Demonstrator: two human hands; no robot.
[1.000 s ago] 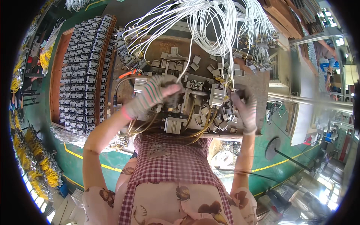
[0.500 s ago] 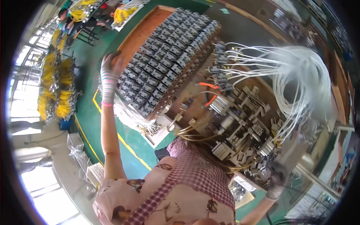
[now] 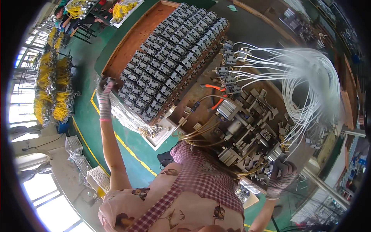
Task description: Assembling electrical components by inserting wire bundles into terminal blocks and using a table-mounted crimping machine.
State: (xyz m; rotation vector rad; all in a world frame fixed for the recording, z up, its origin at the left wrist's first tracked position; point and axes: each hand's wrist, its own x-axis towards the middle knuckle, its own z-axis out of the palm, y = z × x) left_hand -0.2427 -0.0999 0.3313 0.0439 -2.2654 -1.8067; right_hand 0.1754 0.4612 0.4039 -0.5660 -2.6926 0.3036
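My left hand (image 3: 104, 94), in a striped glove with dark fingertips, is at the near left corner of a wooden tray (image 3: 129, 40). Its fingers are curled in; what they hold, if anything, is hidden. Rows of small grey metal connector blocks (image 3: 158, 63) fill most of the tray. My right hand (image 3: 283, 174), gloved alike, lies at the near right edge of the bench, fingers stretched and apart with nothing visible in them. Just beside it stands a metal clamping fixture (image 3: 241, 129) with cylinders and brown air hoses (image 3: 199, 137).
A bundle of white cables (image 3: 305, 81) ends in connector blocks (image 3: 228, 69) behind the fixture. Orange-handled pliers (image 3: 214, 88) and loose metal pieces (image 3: 257, 96) lie around it. White cables fill a white box (image 3: 156, 143) below the tray. Yellow cables (image 3: 54, 89) hang at left; a person (image 3: 63, 21) sits beyond.
My left hand has come down along the tray's side to its near corner, its fingers curling in. My right hand has shifted slightly upward beside the fixture. The view has tilted a little.
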